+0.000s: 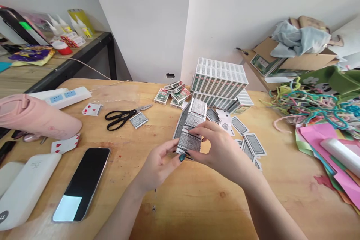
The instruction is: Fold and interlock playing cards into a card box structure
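Note:
A long piece built from folded playing cards (189, 142), patterned grey and white, is held between my two hands over the table. My left hand (163, 163) grips its near left end, with the thumb pressed on the lower edge. From the right side, my right hand (219, 148) pinches the same piece, fingers on top and thumb near the bottom. My fingers partly cover the near end. Loose playing cards (254, 144) lie to the right, some face down and some face up. A folded card (138, 119) rests by the black scissors (119, 118) on the left.
Stacked card boxes (219, 78) stand behind my hands, with several loose card boxes (176, 93) beside them. At the left are a phone (83, 183), a white power bank (29, 191), a pink bottle (42, 114) and a power strip (64, 96). Colourful pipe cleaners (323, 101) and paper sheets (323, 150) lie right.

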A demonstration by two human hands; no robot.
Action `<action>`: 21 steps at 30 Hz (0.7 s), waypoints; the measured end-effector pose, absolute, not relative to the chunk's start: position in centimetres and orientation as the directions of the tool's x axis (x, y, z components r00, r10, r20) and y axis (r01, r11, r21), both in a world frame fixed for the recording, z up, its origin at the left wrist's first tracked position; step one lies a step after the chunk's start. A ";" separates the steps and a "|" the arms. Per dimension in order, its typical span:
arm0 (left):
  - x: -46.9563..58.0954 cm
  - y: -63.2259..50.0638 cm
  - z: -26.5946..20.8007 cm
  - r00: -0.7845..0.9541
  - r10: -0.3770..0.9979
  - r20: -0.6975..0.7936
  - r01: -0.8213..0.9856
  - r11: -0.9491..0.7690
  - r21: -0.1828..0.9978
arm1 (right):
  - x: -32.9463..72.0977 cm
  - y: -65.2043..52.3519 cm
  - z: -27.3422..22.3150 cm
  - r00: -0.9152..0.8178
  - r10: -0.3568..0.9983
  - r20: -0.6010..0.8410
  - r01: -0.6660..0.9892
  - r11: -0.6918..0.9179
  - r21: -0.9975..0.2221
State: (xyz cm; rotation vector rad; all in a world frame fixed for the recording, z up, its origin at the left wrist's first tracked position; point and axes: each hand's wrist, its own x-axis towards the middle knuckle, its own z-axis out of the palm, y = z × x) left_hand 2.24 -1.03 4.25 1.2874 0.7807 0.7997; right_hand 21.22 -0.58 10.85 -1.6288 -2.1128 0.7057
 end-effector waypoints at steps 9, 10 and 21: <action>-5.4 -4.8 0.6 -0.305 0.890 0.340 0.933 0.208 0.295 | 21.1 -1.0 10.9 -0.249 0.968 -0.012 0.782 0.193 -0.593; -6.0 -5.5 0.0 -0.339 0.876 0.344 0.936 0.278 0.216 | 21.1 -1.1 10.8 -0.250 0.968 -0.005 0.781 0.198 -0.592; -7.6 -7.1 -0.9 -0.386 0.872 0.301 0.923 0.370 0.110 | 21.2 -1.3 10.1 -0.248 0.969 0.013 0.802 0.213 -0.559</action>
